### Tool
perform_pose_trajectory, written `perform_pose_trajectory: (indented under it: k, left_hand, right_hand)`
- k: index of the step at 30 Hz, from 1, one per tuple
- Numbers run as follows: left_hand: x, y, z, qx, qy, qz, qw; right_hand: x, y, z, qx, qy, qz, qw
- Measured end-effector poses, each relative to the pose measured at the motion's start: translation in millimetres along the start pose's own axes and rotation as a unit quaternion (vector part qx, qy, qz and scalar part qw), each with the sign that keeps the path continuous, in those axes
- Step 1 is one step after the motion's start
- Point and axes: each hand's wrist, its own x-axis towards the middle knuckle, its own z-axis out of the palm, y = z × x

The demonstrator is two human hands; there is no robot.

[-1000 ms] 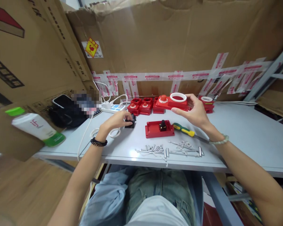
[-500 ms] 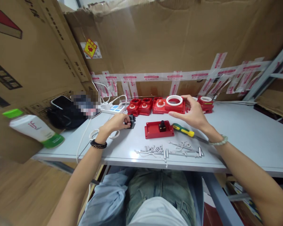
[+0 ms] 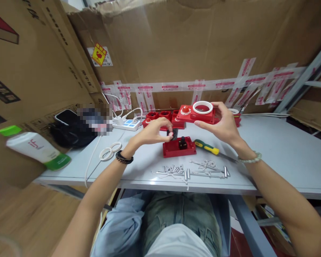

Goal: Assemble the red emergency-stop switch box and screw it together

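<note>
My left hand (image 3: 156, 131) pinches a small black part (image 3: 173, 133) just above the left end of a shallow red tray-like housing (image 3: 171, 149). Inside that housing stands a black switch-like piece (image 3: 182, 142). Raised off the table, a red housing with a white ring (image 3: 196, 115) is gripped at its right end by my right hand (image 3: 224, 121). The housing also carries a red dome with a white collar (image 3: 186, 109) on its left. Close to the shallow housing lies a screwdriver (image 3: 207, 146) with a green and yellow handle.
More red housings (image 3: 151, 119) stand along the back by a white power strip (image 3: 127, 124). Several screws and metal rods (image 3: 173, 169) lie near the front edge. Two white rings (image 3: 106, 154) rest at left, with a bottle (image 3: 40, 148) beyond. Cardboard (image 3: 176, 46) walls the back.
My left hand has carried the black part rightward to above the shallow housing. My right hand has lifted the red housing with the white ring off the table.
</note>
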Motion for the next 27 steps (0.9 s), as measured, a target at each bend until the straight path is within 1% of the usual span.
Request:
perform_pose_trajectory:
  k: [1,2,4,6,8,11,17,27]
  left_hand:
    - [9,6,5.8,-0.017,-0.005,0.000,1.000]
    - [16,10,11.7,-0.029,-0.024,-0.002,0.999]
    - [27,15,22.4,-0.046,-0.051,-0.009,0.998]
    - [30,15,30.2,-0.047,-0.064,-0.021,0.997]
    - [29,13,34.5,-0.042,-0.060,-0.035,0.997]
    - [24,10,36.6,-0.034,-0.050,-0.045,0.997]
    - [20,10,38.3,-0.020,-0.040,-0.026,0.999]
    - [17,8,42.0,-0.009,-0.024,-0.025,0.999]
  right_hand:
    - [0,0,0,0.004,0.002,0.000,1.000]
    - [1,1,-1,0.008,0.003,-0.002,1.000]
    - [1,2,-1,0.010,0.004,-0.007,1.000]
    - [2,2,-2,0.004,0.007,-0.015,1.000]
    - [2,3,-2,-0.001,0.008,-0.019,1.000]
    - [1,2,-2,-0.009,0.004,-0.019,1.000]
    - [0,1,0,-0.029,0.002,-0.019,0.999]
    - [-1,1,1,-0.018,-0.014,-0.025,0.999]
